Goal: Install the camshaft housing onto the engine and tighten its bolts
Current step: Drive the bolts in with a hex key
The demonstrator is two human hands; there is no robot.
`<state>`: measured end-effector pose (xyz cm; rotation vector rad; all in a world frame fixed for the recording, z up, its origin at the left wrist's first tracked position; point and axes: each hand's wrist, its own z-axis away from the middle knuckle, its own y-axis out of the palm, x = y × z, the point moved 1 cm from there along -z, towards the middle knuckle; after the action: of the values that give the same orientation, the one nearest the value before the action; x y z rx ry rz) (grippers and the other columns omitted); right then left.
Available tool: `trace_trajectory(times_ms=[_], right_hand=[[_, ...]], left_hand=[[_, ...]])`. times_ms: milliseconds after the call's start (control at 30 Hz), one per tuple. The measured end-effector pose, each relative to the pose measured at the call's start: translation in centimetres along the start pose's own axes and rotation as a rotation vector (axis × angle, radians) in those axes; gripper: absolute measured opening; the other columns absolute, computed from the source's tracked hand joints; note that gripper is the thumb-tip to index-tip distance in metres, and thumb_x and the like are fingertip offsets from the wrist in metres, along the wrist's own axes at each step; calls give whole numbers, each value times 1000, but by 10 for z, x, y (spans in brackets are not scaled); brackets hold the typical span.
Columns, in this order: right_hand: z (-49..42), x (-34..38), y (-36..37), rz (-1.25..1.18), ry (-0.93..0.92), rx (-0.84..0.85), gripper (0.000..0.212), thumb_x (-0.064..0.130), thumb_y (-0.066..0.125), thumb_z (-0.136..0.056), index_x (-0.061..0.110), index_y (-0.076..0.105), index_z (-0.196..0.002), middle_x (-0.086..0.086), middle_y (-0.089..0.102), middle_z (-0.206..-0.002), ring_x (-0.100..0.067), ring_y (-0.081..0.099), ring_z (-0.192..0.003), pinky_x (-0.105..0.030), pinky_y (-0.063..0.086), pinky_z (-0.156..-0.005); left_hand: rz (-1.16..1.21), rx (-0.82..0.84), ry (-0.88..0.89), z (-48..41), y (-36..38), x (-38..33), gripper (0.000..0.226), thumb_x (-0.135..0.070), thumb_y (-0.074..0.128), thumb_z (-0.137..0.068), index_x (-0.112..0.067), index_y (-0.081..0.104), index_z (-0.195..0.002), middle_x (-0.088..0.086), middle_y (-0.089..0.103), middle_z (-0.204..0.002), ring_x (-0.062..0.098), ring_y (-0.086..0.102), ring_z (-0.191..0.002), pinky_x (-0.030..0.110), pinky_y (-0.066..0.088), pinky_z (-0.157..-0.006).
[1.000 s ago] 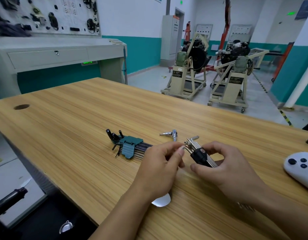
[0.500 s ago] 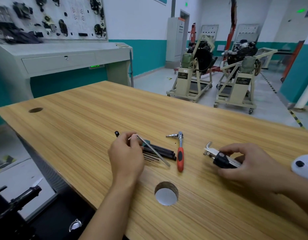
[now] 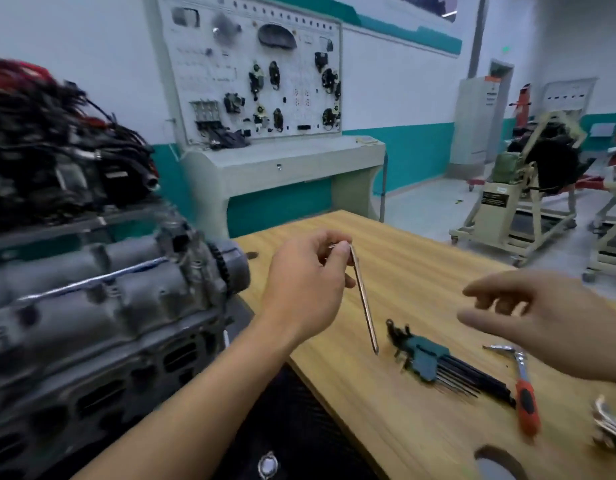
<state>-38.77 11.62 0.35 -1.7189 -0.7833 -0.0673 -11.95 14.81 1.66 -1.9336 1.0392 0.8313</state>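
Fingers (image 3: 337, 252) of my left hand (image 3: 304, 282) pinch a long hex key (image 3: 363, 299) above the table (image 3: 403, 427); my right hand (image 3: 549, 320) hangs spread, empty. Engine (image 3: 102, 306) sits left, and the teal holder (image 3: 426, 356) grips its black keys (image 3: 472, 377).

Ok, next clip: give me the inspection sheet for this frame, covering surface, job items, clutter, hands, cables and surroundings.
Surface: wooden table, round cut-out at its near edge.
Job's things: grey engine left of the table, blurred; single hex key held above the table.
Clutter: green-holder hex key set, red-handled ratchet, second key set at right edge.
Hands: left hand pinches the hex key's short end; right hand open, empty.
Cables: black and red wiring bundle above the engine.
Surroundings: wall training panel, engine stands on the floor.
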Motion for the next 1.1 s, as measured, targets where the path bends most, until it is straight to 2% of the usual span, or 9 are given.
trace_trajectory(times_ms=[167, 267, 367, 500, 733, 833, 933, 1000, 1100], right_hand=[[-85, 185, 38, -407, -512, 47, 33, 58, 66, -79, 27, 78, -84, 4, 67, -62, -7, 52, -51, -25, 41, -49], [-118, 265, 57, -573, -608, 194, 50, 49, 70, -83, 0, 71, -77, -22, 57, -61, -18, 41, -55, -33, 31, -55], [-141, 315, 71, -647, -649, 245, 45, 39, 70, -89, -4, 69, -74, -9, 54, -51, -13, 40, -47, -25, 31, -48], [-165, 340, 83, -761, -647, 251, 21, 26, 71, -91, 13, 77, -77, -12, 73, -69, -15, 55, -50, -25, 44, -48], [-177, 342, 111, -835, -543, 312, 23, 23, 73, -90, 20, 76, -67, 4, 70, -59, -3, 55, -46, -11, 39, -42], [-176, 343, 112, -780, -535, 270, 21, 23, 72, -91, 16, 73, -72, 5, 67, -54, -3, 55, -46, -14, 43, -47], [-182, 338, 108, -813, -451, 244, 24, 18, 65, -95, 15, 68, -71, 1, 66, -59, -9, 59, -53, -28, 47, -56], [-188, 329, 101, -875, -372, 258, 23, 14, 56, -99, 14, 61, -76, 0, 57, -57, -12, 55, -50, -31, 44, -51], [-188, 319, 97, -660, -467, 279, 22, 15, 56, -97, 14, 59, -76, 0, 49, -57, -9, 42, -43, -28, 36, -45]], left_hand=[[-202, -167, 114, -13, -115, -31, 14, -17, 58, -100, -18, 71, -99, 0, 75, -80, 14, 73, -64, 36, 60, -63], [-320, -292, 144, -17, -181, -41, 14, -18, 60, -98, -17, 73, -99, 1, 76, -76, 19, 73, -69, 43, 62, -68], [-342, -343, 121, -22, -231, -43, 14, -14, 59, -99, -15, 73, -98, 3, 76, -76, 17, 73, -68, 40, 63, -69], [-381, -310, 103, -25, -269, -32, 15, -11, 60, -99, -16, 72, -92, 1, 75, -72, 8, 71, -62, 28, 61, -61], [-391, -250, 52, -39, -276, -9, 12, -8, 60, -98, -6, 72, -98, 5, 73, -72, 10, 67, -62, 26, 59, -60], [-401, -266, 70, -46, -273, -6, 10, -10, 62, -97, -10, 73, -98, 4, 76, -76, 9, 68, -65, 26, 58, -60], [-425, -169, 56, -44, -278, -4, 18, -18, 72, -91, -13, 70, -108, -1, 76, -81, 5, 68, -68, 18, 54, -63], [-723, 10, -49, -35, -286, 4, 30, -32, 78, -85, -21, 69, -111, -6, 72, -81, 5, 66, -69, 19, 53, -65], [-1139, 381, -239, -16, -289, 22, 12, -35, 74, -86, -28, 73, -95, -14, 66, -74, -1, 60, -67, 19, 45, -60]])
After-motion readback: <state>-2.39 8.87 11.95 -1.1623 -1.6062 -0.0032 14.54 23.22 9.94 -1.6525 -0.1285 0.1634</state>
